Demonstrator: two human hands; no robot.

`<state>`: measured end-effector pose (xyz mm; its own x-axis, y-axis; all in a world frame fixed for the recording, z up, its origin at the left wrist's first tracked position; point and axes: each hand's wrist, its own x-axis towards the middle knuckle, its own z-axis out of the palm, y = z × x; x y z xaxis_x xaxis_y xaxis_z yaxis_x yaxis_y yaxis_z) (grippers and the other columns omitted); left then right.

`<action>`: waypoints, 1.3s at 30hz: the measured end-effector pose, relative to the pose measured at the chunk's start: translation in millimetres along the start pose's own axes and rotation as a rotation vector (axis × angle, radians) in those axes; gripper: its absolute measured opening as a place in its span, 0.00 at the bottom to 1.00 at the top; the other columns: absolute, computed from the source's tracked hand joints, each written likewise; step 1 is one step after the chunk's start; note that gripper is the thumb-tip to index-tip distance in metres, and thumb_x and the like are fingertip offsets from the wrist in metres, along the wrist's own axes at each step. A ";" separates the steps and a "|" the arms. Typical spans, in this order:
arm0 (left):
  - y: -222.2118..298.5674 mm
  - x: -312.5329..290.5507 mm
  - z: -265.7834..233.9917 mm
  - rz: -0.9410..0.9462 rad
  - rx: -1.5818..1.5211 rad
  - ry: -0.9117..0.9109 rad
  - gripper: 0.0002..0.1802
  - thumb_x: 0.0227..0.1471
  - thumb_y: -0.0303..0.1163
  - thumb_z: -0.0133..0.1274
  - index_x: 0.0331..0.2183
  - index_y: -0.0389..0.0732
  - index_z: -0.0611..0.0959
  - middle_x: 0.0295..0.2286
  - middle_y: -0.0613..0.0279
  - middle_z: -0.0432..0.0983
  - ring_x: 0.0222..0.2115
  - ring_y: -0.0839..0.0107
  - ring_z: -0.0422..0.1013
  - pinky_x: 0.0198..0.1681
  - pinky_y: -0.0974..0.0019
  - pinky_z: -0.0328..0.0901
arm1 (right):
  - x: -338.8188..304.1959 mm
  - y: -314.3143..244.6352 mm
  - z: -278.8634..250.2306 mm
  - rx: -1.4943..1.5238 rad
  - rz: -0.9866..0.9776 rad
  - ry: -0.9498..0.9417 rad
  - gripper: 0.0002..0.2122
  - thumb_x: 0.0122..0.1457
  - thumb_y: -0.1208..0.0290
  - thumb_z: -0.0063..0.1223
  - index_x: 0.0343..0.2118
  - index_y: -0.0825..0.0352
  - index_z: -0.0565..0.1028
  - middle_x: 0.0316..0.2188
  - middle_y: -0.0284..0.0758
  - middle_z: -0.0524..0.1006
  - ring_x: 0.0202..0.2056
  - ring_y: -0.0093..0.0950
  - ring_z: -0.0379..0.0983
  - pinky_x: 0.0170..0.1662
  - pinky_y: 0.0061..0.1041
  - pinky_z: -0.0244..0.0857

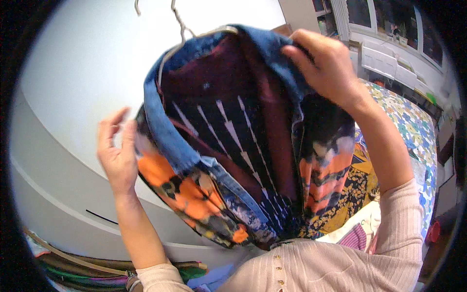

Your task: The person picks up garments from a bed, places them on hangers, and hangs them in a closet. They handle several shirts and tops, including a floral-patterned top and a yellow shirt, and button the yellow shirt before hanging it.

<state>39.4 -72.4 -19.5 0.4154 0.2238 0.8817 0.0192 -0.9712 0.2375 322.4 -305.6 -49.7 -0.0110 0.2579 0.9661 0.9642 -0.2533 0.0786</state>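
Observation:
A denim-collared jacket (187,187) with orange and black patterned sleeves and a dark maroon lining hangs in front of me on a thin wire hanger (180,23). Its front gapes, so the lining and pale streaks on the dark inside back show. My right hand (323,65) pinches the collar at the right shoulder, fingers on top and thumb beneath. Beside the left shoulder, my left hand (116,148) is raised with fingers apart and slightly curled, apparently holding nothing. The jacket's lower part bunches near my body.
A pale wall (73,87) rises behind the jacket on the left. Folded dark clothes (78,270) lie at the lower left. At right is a bed with a floral cover (416,131), with patterned garments on it. Windows (389,19) line the far right.

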 end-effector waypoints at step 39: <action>90.3 -100.1 114.5 -0.128 -0.478 -0.040 0.34 0.43 0.22 0.56 0.52 0.32 0.63 0.36 0.50 0.70 0.35 0.61 0.71 0.41 0.62 0.67 | 17.8 6.0 -34.5 -0.319 0.206 0.073 0.13 0.58 0.56 0.50 0.36 0.62 0.75 0.27 0.44 0.75 0.30 0.42 0.74 0.32 0.32 0.66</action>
<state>103.8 -191.9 -133.0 0.4715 0.3262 0.8193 -0.3432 -0.7880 0.5112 318.9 -334.7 -23.5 0.1446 0.1068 0.9837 0.8174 -0.5731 -0.0579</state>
